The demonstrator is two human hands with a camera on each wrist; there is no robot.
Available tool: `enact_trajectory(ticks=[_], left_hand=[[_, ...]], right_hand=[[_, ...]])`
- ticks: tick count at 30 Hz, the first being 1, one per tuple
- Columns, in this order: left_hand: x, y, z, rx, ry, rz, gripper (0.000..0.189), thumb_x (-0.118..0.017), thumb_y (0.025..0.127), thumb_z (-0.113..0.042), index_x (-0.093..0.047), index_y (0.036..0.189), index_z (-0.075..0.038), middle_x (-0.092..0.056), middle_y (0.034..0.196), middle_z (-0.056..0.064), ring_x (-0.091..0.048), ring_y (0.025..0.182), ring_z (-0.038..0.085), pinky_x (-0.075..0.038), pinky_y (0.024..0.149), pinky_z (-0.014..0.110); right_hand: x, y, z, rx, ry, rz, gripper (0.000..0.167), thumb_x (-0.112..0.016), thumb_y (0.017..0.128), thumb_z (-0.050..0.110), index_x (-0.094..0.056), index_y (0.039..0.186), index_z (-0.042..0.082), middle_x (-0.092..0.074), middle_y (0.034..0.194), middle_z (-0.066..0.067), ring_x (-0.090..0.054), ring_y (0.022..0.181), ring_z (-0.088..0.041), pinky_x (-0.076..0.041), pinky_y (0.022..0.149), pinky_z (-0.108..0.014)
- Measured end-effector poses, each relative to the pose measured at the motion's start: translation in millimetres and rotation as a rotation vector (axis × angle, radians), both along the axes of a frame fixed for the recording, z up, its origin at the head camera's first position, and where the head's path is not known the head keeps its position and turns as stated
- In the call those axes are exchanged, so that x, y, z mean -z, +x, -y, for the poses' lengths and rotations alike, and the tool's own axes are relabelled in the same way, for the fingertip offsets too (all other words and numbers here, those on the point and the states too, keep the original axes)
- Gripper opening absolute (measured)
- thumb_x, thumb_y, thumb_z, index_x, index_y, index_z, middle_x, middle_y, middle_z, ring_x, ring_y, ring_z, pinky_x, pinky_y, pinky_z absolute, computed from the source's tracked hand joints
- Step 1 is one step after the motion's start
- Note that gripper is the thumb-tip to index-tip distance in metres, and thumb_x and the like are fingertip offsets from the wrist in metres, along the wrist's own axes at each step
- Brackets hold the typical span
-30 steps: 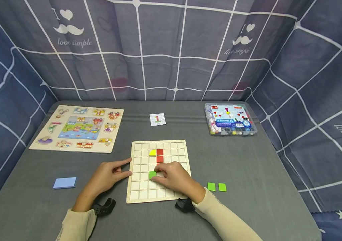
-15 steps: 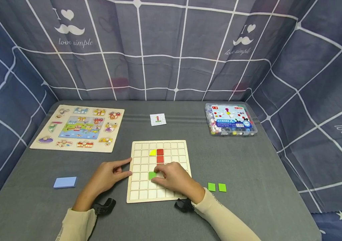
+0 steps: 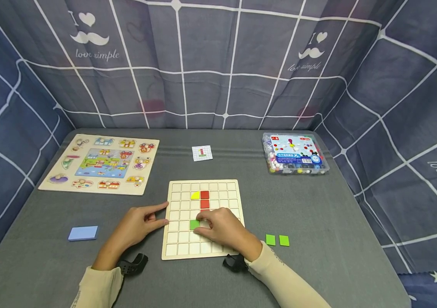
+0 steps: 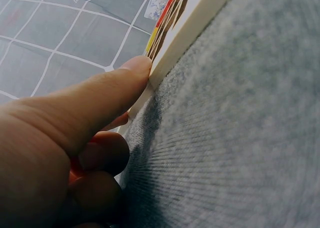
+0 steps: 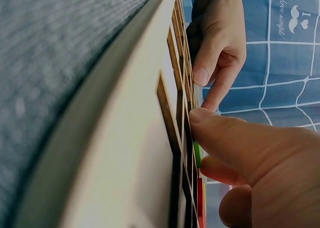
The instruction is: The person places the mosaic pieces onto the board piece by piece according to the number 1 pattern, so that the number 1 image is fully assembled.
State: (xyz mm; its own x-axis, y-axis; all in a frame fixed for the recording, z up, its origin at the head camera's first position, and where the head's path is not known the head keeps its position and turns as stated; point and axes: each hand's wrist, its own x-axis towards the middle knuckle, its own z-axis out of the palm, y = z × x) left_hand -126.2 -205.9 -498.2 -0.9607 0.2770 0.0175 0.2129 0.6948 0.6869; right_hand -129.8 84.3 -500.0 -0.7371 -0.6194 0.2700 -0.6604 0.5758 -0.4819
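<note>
Tile of green (image 3: 193,224), likely light, stiff and best held by opposite edges, is pinched by the right hand (image 3: 222,224) at a gridded board (image 3: 172,249); the left hand (image 3: 135,223), thumb and forefinger extended, touches the board's left edge.

A gray table (image 3: 307,205) carries a gridded board (image 3: 173,237) near its middle, a small card (image 3: 202,153) lying beyond it. A picture puzzle (image 3: 103,167) lies at far left, a clear-sided case (image 3: 295,155) at far right. Nearer, a blue block (image 3: 83,233) sits left of the board, and two green tiles (image 3: 270,240) lie side by side, slightly apart, to its right.
</note>
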Motion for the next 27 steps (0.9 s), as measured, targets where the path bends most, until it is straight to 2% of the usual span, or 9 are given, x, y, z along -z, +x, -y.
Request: enact_trajectory(ticks=[7,12,17,22,27], left_hand=[[0.3,-0.2,-0.7,-0.002,0.005,0.003,0.053,-0.081,0.089,-0.037,-0.069,0.137,-0.018,-0.05,0.063,-0.01,-0.04,0.054,0.005,-0.034,0.053,0.025],[1.5,0.3,-1.3,-0.004,0.008,0.001,0.053,-0.082,0.088,-0.038,-0.069,0.137,-0.019,-0.05,0.063,-0.01,-0.041,0.054,0.005,-0.034,0.053,0.025],[2.1,0.6,-1.5,-0.009,0.016,0.007,0.054,-0.081,0.088,-0.039,-0.068,0.137,-0.02,-0.05,0.063,-0.009,-0.04,0.054,0.005,-0.034,0.053,0.025],[2.3,0.6,-1.1,-0.013,0.018,0.012,0.054,-0.081,0.088,-0.04,-0.068,0.137,-0.02,-0.05,0.064,-0.009,-0.04,0.054,0.005,-0.034,0.053,0.025],[1.6,-0.8,-0.7,-0.014,0.01,0.005,0.054,-0.081,0.088,-0.041,-0.069,0.136,-0.02,-0.05,0.064,-0.009,-0.04,0.055,0.005,-0.034,0.053,0.025]], right_hand=[[1.0,1.5,-0.8,0.007,0.008,0.012,0.023,-0.082,0.089,0.035,-0.078,0.102,0.017,-0.05,0.063,0.017,-0.034,0.055,0.004,-0.03,0.053,-0.013],[0.4,5.2,-3.2,0.012,-0.017,-0.02,0.022,-0.083,0.089,0.032,-0.079,0.104,0.016,-0.044,0.06,0.017,-0.033,0.055,0.005,-0.029,0.053,-0.013],[0.1,10.1,-11.3,0.03,-0.067,-0.065,0.021,-0.085,0.086,0.027,-0.079,0.103,0.016,-0.045,0.059,0.017,-0.032,0.055,0.008,-0.033,0.054,-0.012],[1.3,14.2,-25.2,0.07,-0.148,-0.067,0.021,-0.086,0.085,0.024,-0.08,0.102,0.014,-0.037,0.057,0.017,-0.025,0.054,0.009,-0.029,0.052,-0.012],[-2.7,17.0,-42.4,0.108,-0.247,-0.064,0.018,-0.086,0.086,0.022,-0.08,0.098,0.011,-0.035,0.058,0.018,-0.026,0.054,0.009,-0.027,0.05,-0.012]])
